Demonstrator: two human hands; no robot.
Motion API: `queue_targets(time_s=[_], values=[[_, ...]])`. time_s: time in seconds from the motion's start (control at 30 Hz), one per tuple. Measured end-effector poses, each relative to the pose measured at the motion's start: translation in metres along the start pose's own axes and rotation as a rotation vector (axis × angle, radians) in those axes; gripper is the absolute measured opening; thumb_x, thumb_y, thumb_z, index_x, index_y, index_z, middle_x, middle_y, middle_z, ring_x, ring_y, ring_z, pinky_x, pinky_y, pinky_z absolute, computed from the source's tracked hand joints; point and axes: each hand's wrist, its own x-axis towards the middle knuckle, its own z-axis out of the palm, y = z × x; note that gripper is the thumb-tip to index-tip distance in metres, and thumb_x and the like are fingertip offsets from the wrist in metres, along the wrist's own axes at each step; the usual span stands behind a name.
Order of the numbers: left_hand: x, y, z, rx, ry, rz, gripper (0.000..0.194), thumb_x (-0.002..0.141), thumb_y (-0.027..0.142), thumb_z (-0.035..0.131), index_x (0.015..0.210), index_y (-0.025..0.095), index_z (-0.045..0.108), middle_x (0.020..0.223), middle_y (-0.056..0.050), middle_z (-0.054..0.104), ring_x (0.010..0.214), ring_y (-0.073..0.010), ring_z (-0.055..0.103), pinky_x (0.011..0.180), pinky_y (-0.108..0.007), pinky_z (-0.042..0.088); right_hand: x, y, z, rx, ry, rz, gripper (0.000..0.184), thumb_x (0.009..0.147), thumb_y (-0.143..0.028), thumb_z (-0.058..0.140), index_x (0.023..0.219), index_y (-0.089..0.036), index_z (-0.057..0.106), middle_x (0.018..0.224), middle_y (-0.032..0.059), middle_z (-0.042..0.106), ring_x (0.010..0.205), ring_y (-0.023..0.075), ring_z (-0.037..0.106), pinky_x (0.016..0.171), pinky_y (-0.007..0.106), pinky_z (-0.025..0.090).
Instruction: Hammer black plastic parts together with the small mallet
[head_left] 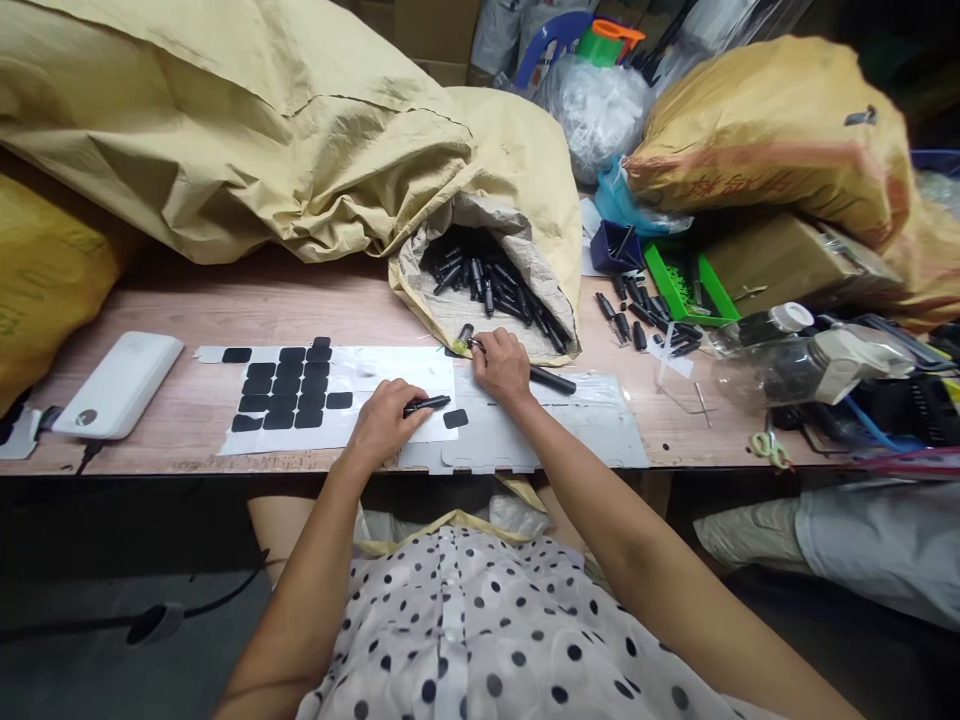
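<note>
A dark tube is over the sheet, clamped in the left hand's grip; the right hand's grip is too obscured to tell. Many tubes lie unhandled in the sack; black patches sit in rows. A rod crowds the right hand.

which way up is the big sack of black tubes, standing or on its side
On its side: the sack lies along the table, its open mouth facing the person.
</note>
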Motion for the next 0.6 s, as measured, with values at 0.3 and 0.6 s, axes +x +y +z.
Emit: queue_targets(time_s=[0.3,0.6], values=[[-0.003,-0.016,0.015,0.061,0.060,0.084,0.015,0.088,0.034,0.073,0.099,0.024,0.074,0.094,-0.004,0.070,0.090,-0.0237,0.059,0.084,-0.038,0.050,0.003,0.003,-0.005,0.028,-0.024,0.000,0.025,0.099,-0.025,0.049,0.110,-0.022,0.071,0.103,0.0101,0.063,0.097,0.0260,0.051,0.083,0.035,0.039],[-0.002,-0.012,0.014,-0.016,0.077,0.001,0.012,0.087,0.029,0.071,0.096,0.025,0.077,0.088,-0.004,0.068,0.091,-0.0243,0.060,0.086,-0.038,0.051,-0.041,-0.027,-0.040,0.262,0.021,-0.211,0.036,0.107,-0.028,0.037,0.122,-0.025,0.070,0.097,0.0076,0.067,0.095,0.0227,0.060,0.086,0.033,0.050]])
